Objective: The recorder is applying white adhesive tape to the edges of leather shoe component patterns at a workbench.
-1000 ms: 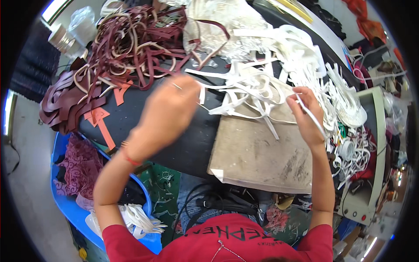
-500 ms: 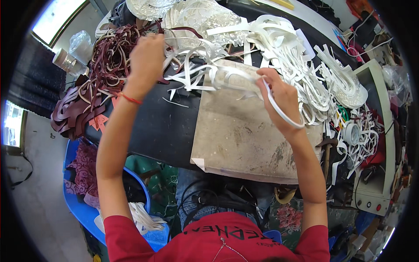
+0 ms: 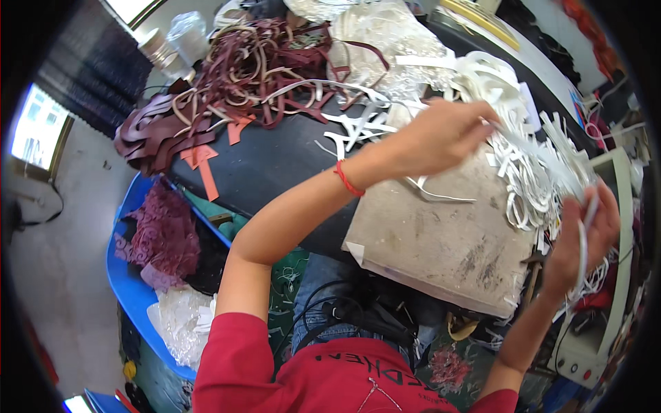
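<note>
Left hand (image 3: 441,134) and right hand (image 3: 585,237) grip white strips (image 3: 530,165) stretched between them

White strips (image 3: 537,172): thin, flat, flexible cut pieces, heaped in a loose tangled pile at rt side of worn grey-brown board (image 3: 441,241), spilling over its far and rt edges. Some curled into loops, others straight; more scattered w/ forked ends on black tabletop (image 3: 275,172) beyond board's far-left corner. One long strip pinched in left hand (image 3: 441,134), trailing down in a slack curve onto board. Another strip (image 3: 582,255) gripped upright in right hand (image 3: 585,237) at rt edge of pile, running down past palm. Pile blurred near left-hand fingertips; exact strip count unclear.
</note>
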Motion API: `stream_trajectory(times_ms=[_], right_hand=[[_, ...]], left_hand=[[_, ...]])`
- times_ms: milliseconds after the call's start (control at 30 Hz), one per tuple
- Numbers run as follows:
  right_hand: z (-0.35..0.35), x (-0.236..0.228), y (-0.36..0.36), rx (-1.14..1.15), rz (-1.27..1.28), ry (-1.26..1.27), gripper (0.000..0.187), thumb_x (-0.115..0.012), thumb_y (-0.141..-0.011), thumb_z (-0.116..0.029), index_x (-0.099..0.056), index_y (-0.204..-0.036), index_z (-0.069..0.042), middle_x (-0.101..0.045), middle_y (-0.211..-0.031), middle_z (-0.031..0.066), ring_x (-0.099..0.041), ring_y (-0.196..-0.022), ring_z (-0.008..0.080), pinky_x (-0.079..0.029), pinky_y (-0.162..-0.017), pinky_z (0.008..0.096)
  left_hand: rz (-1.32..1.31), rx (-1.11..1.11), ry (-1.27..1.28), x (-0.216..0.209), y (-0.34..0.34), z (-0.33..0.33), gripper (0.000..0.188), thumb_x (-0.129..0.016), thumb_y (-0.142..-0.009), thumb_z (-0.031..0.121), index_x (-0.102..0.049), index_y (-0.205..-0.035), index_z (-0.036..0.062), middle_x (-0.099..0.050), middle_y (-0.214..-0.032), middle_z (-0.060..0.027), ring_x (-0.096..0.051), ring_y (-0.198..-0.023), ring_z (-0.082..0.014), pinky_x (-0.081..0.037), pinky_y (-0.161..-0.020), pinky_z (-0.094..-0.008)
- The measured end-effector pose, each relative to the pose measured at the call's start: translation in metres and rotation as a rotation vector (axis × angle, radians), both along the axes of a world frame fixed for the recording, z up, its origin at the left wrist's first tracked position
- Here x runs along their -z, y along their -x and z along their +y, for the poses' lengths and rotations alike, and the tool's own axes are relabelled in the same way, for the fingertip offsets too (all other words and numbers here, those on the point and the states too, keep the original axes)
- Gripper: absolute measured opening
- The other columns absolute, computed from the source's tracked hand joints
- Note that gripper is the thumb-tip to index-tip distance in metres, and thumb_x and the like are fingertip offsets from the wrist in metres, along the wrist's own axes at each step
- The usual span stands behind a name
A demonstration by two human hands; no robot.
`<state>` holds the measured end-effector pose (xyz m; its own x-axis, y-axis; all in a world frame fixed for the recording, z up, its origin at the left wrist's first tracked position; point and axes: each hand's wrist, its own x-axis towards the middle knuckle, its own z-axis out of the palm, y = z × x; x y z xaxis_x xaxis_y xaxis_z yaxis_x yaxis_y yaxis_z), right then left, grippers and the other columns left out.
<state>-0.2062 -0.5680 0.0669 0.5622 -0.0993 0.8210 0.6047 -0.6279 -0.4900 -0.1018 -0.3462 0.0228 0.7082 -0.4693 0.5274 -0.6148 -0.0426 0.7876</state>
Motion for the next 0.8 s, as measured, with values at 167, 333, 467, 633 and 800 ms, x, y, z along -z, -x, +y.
stream_trajectory(times_ms=[167,333,467,633,800], right_hand=[[-0.063,-0.019,0.037,0.188,0.360,0.074,0.038,-0.061,-0.093,-0.004,-0.049,-0.129,-0.002,-0.063,-0.089,0.0050,-0.060,-0.074,0.0078,-0.047,-0.062,0.0189],[-0.033,0.008,0.026,-0.192,1.239,-0.014,0.034,-0.064,-0.080,-0.006,-0.056,-0.113,-0.004,-0.069,-0.077,0.0072,-0.058,-0.056,0.0069,-0.042,-0.046,0.0196],[0.014,0.083,0.003,-0.532,1.394,0.030,0.030,-0.067,-0.086,-0.020,-0.058,-0.109,-0.003,-0.070,-0.082,0.0073,-0.065,-0.073,0.0127,-0.050,-0.057,0.0281],[0.082,0.093,-0.101,-0.259,1.057,0.023,0.030,-0.064,-0.087,-0.024,-0.059,-0.108,-0.003,-0.064,-0.079,0.0072,-0.059,-0.067,0.0167,-0.049,-0.063,0.0312],[0.041,0.016,-0.180,-0.110,0.264,0.139,0.043,-0.070,-0.089,-0.032,-0.056,-0.120,-0.004,-0.069,-0.085,0.0061,-0.057,-0.065,0.0080,-0.045,-0.055,0.0202]], left_hand=[[-0.183,0.239,-0.127,-0.026,0.053,0.019,0.023,-0.063,-0.092,0.022,-0.057,-0.106,0.0050,-0.057,-0.070,-0.0085,-0.057,-0.062,-0.0233,-0.044,-0.058,-0.0351],[-0.316,0.106,-0.266,-0.023,0.063,0.051,0.020,-0.064,-0.091,0.021,-0.061,-0.102,0.0047,-0.058,-0.072,-0.0100,-0.059,-0.065,-0.0276,-0.046,-0.060,-0.0365],[0.079,0.140,-0.461,-0.027,0.040,0.079,0.021,-0.059,-0.095,0.020,-0.067,-0.092,0.0005,-0.061,-0.070,-0.0082,-0.057,-0.063,-0.0166,-0.044,-0.058,-0.0310],[0.435,-0.238,-0.369,-0.014,-0.010,0.101,0.028,-0.051,-0.099,0.023,-0.068,-0.091,0.0019,-0.062,-0.074,0.0005,-0.057,-0.071,-0.0076,-0.046,-0.064,-0.0225],[0.699,-0.079,0.465,-0.043,0.020,0.077,0.027,-0.051,-0.101,0.021,-0.055,-0.116,-0.0006,-0.066,-0.103,-0.0088,-0.064,-0.101,-0.0186,-0.053,-0.090,-0.0301]])
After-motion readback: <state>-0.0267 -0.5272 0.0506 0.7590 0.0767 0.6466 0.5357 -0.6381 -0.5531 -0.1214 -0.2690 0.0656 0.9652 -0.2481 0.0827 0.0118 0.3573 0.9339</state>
